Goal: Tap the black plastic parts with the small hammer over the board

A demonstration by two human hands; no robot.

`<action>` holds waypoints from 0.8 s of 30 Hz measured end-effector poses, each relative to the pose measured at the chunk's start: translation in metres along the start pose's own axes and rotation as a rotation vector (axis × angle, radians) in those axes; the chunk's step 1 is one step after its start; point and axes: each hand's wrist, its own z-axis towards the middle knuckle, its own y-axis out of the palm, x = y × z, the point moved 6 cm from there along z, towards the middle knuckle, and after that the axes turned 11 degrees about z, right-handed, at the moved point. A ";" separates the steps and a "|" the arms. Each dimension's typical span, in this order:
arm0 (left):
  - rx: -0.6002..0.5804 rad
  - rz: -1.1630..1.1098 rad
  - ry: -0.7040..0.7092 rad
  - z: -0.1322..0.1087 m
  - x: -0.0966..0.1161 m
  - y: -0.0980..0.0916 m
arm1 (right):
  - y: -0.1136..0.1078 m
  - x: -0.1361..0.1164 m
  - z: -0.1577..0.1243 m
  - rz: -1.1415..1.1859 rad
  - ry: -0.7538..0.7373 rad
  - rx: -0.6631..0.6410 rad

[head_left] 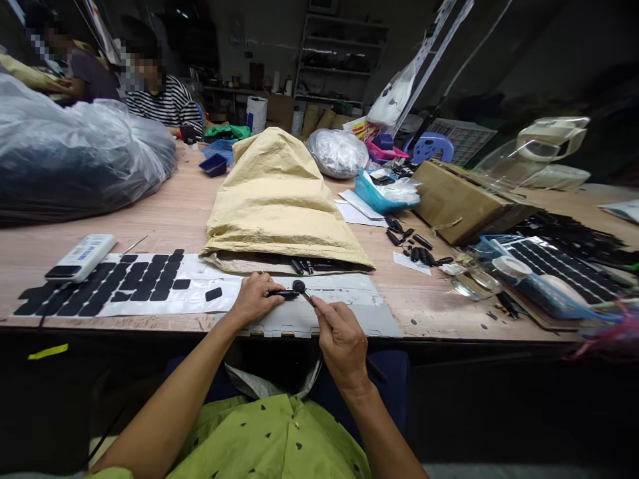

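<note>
My left hand (257, 298) is closed on a small black cylindrical piece (285, 294), pressing it down on a grey board (344, 299) at the table's front edge. My right hand (343, 339) grips a small mallet with a round black head (298, 286) on a metal shaft. The head is at the right end of the black piece; whether they touch I cannot tell. Just beyond both hands lies a large yellow woven sack (279, 199), its mouth toward me, with several black pieces (304, 266) showing inside.
To the left, black stickers (150, 276) on a backing sheet lie under a white device (80, 258). A big plastic bag (80, 153) stands behind. Loose black parts (424, 256), a cardboard box (464, 199) and a tape roll (476, 283) are on the right. Two people sit at the far left.
</note>
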 end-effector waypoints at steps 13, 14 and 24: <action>0.043 0.026 0.010 -0.001 0.000 0.000 | -0.023 0.039 0.005 -0.184 0.070 0.051; 0.046 0.030 0.011 -0.002 0.001 0.000 | -0.028 0.047 0.007 -0.250 0.072 0.063; -0.020 0.003 0.104 -0.009 0.008 -0.006 | -0.035 0.089 0.006 -0.545 0.106 0.143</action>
